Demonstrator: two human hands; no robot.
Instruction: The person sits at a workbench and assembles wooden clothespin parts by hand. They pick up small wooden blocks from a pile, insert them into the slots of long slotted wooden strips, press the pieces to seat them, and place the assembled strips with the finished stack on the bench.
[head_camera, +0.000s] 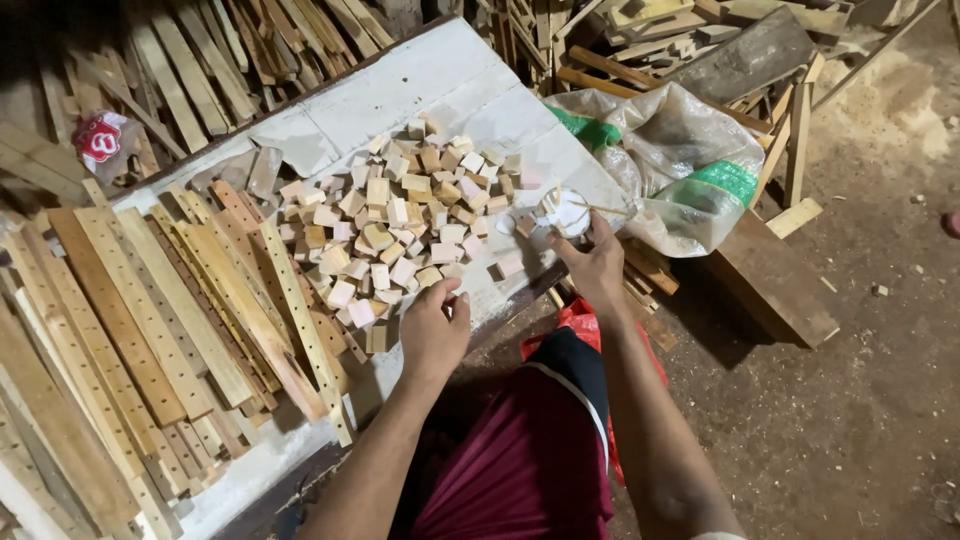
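Dozens of small wooden blocks (405, 225) lie heaped on the white counter (400, 90), beside a stack of long drilled strips (170, 320) on its left part. A clear plastic bag (680, 165) slumps off the far right edge, with scrap wood (650, 30) piled behind. The left hand (435, 325) rests loosely curled at the heap's near edge, fingertips touching a block. The right hand (595, 265) reaches to a small white cup (567, 212) holding a thin stick (600, 208), fingers closed around its near side.
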